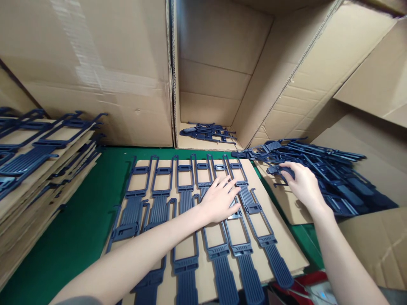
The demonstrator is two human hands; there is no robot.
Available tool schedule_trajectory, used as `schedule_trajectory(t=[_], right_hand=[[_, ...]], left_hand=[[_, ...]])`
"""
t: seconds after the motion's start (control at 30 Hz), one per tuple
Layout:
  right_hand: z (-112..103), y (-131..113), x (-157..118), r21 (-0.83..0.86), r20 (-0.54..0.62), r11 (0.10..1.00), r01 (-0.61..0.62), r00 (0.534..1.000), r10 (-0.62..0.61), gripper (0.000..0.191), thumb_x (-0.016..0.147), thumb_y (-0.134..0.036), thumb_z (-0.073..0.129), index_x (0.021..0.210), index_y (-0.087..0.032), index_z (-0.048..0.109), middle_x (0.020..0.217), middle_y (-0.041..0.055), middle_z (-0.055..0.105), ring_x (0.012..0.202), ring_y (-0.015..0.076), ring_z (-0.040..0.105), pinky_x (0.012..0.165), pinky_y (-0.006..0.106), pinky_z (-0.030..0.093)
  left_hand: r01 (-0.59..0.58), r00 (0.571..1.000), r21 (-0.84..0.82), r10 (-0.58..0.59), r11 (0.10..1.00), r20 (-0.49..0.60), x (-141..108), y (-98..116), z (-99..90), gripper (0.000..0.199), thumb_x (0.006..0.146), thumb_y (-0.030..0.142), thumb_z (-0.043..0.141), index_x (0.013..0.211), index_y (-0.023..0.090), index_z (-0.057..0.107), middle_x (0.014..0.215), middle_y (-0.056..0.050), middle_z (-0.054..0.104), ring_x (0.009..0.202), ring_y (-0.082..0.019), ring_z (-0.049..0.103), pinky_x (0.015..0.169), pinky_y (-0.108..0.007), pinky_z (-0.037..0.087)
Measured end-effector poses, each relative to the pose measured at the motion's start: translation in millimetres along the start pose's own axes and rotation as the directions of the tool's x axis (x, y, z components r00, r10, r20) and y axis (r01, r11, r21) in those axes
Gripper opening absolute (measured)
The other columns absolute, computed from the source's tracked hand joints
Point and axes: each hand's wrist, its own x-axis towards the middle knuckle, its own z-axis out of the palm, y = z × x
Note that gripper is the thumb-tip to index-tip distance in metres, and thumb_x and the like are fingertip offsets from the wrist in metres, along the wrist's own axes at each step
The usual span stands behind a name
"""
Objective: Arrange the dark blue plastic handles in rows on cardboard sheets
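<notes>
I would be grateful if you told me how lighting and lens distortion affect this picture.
Head view: wide-angle stretch makes the cartons lean outward; the open box is shadowed inside towards the top; tape on the left-hand carton shows a pale sheen; a small bright glint sits just below the left hand; dark pieces in the right-hand pile partly merge together.

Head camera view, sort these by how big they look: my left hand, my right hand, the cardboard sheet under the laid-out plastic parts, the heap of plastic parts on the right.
1. Cardboard sheet
2. Heap of plastic parts
3. Left hand and right hand: too alike to rank
</notes>
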Motion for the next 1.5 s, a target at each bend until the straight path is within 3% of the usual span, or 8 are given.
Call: schedule_trajectory(t=[0.1, 0.2, 0.27, 0.33, 0.53, 0.7, 0.9, 1.5], right_hand=[[-6.2, -8.9, -11.7, 0.272, -0.045, 0.952, -0.139, 0.987, 0.157, 0.033, 0.086, -0.043, 0.049, 0.11, -0.022, 0.06, 0.105, 0.0097, 0.067, 0.095, 0.0277, 0.063, 0.082, 0.044, 0.05], [-1.7, -14.4, -25.1, 0.654, 0.049, 0.69, -0.31, 0.928, 0.37, 0.039, 0.084, -0.049, 0.053, 0.113, -0.023, 0.056, 0.094, 0.0085, 0.068, 0.079, 0.0251, 0.067, 0.065, 0.039, 0.054], [5.6, -15.3, -34.2, 0.762, 0.176, 0.511, -0.398, 0.886, 0.429, 0.043, 0.079, -0.048, 0.06, 0.113, -0.023, 0.055, 0.087, 0.0072, 0.068, 0.071, 0.0242, 0.067, 0.06, 0.038, 0.054], [13.8, -14.0, -43.3, 0.775, 0.262, 0.433, -0.459, 0.858, 0.441, 0.046, 0.077, -0.046, 0.064, 0.115, -0.023, 0.054, 0.085, 0.0063, 0.069, 0.071, 0.0233, 0.067, 0.065, 0.04, 0.055], [30.6, -7.5, -63.5, 0.598, 0.187, 0.707, -0.376, 0.924, 0.334, 0.036, 0.082, -0.043, 0.056, 0.109, -0.019, 0.062, 0.109, 0.0109, 0.066, 0.104, 0.0249, 0.061, 0.096, 0.045, 0.044], [36.1, -11.7, -66.6, 0.49, 0.264, 0.801, -0.343, 0.934, 0.238, 0.043, 0.083, -0.042, 0.055, 0.119, -0.018, 0.056, 0.088, 0.0073, 0.065, 0.082, 0.0208, 0.063, 0.078, 0.036, 0.051], [36.4, -20.9, -65.6, 0.255, 0.239, 0.941, -0.222, 0.958, 0.162, 0.038, 0.087, -0.038, 0.048, 0.118, -0.019, 0.059, 0.093, 0.0077, 0.06, 0.075, 0.0189, 0.058, 0.073, 0.034, 0.048], [34.0, -33.7, -62.4, 0.184, 0.246, 0.978, -0.097, 0.968, 0.049, 0.035, 0.091, -0.035, 0.043, 0.115, -0.019, 0.062, 0.098, 0.0079, 0.055, 0.078, 0.0187, 0.059, 0.071, 0.033, 0.048]], left_hand=[[0.001, 1.0, 0.002, -0.001, 1.0, 0.014, 0.5, 0.4, -1.3, 0.051, 0.094, 0.047, 0.039, 0.132, 0.017, 0.05, 0.149, -0.01, 0.037, 0.141, -0.029, 0.025, 0.116, -0.049, 0.015], [0.001, 1.0, 0.004, -0.001, 1.0, 0.015, 0.8, -0.1, -1.2, 0.05, 0.094, 0.048, 0.039, 0.132, 0.017, 0.05, 0.15, -0.01, 0.036, 0.142, -0.029, 0.024, 0.117, -0.049, 0.015], [-0.001, 1.0, 0.001, 0.001, 1.0, 0.008, 0.9, -0.9, -0.4, 0.051, 0.094, 0.049, 0.039, 0.132, 0.018, 0.049, 0.15, -0.01, 0.036, 0.141, -0.029, 0.025, 0.116, -0.049, 0.015], [-0.006, 1.0, -0.005, 0.006, 1.0, -0.003, 1.0, -1.5, 0.5, 0.05, 0.093, 0.049, 0.039, 0.132, 0.018, 0.05, 0.15, -0.01, 0.036, 0.141, -0.029, 0.025, 0.116, -0.049, 0.015], [-0.012, 1.0, 0.002, 0.012, 1.0, -0.008, 1.1, -1.6, 0.9, 0.049, 0.093, 0.048, 0.04, 0.13, 0.017, 0.051, 0.149, -0.011, 0.037, 0.14, -0.03, 0.027, 0.116, -0.05, 0.017], [-0.01, 1.0, 0.02, 0.01, 1.0, 0.005, 1.5, -0.8, -0.1, 0.05, 0.094, 0.047, 0.04, 0.133, 0.017, 0.048, 0.149, -0.01, 0.037, 0.14, -0.029, 0.026, 0.114, -0.05, 0.02], [-0.007, 1.0, 0.029, 0.007, 1.0, 0.007, 1.5, 0.3, -1.0, 0.05, 0.094, 0.047, 0.04, 0.134, 0.017, 0.048, 0.149, -0.01, 0.038, 0.14, -0.029, 0.026, 0.115, -0.049, 0.019], [0.006, 1.0, 0.031, -0.007, 0.999, 0.009, 2.1, 0.8, -0.3, 0.051, 0.094, 0.047, 0.04, 0.134, 0.018, 0.049, 0.15, -0.01, 0.035, 0.14, -0.03, 0.027, 0.114, -0.05, 0.02]])
